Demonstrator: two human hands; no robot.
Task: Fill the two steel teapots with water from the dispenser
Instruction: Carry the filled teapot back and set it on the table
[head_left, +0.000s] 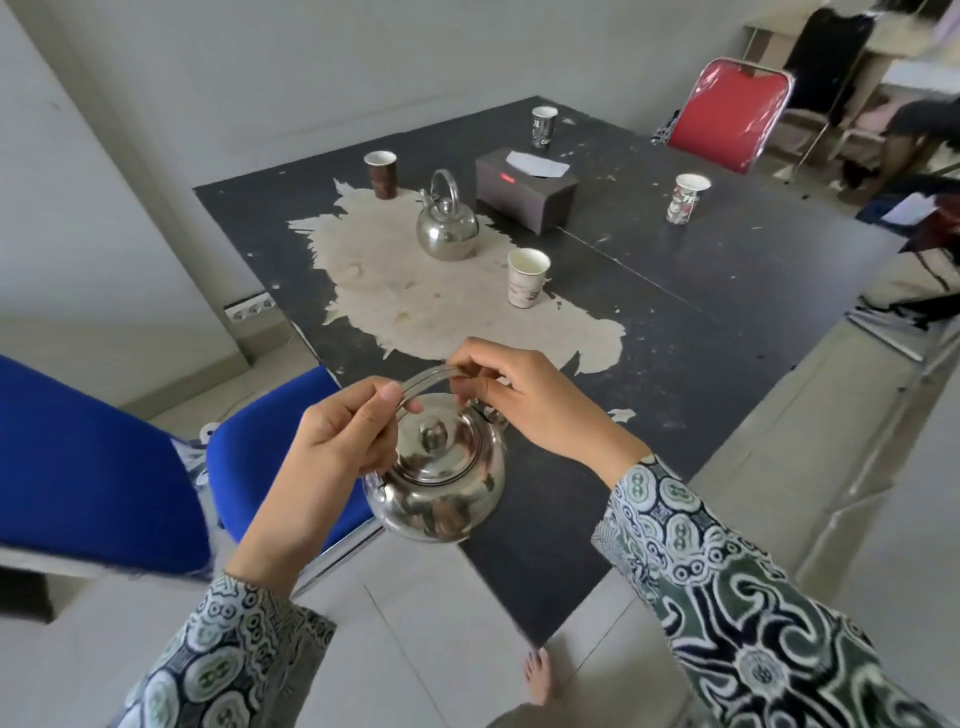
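Observation:
A shiny steel teapot (441, 478) with its lid on hangs in the air over the near corner of the black table (675, 322). My left hand (332, 441) pinches the left end of its wire handle. My right hand (530, 405) pinches the right end of the same handle. A second steel teapot (447, 226), lid on and handle upright, stands on the worn pale patch in the middle of the table. No water dispenser is in view.
Several paper cups (525, 278) and a dark tissue box (524, 189) stand on the table. A blue chair (104, 457) is at my left, a red chair (732, 114) at the far side. A person (914, 156) crouches at the far right.

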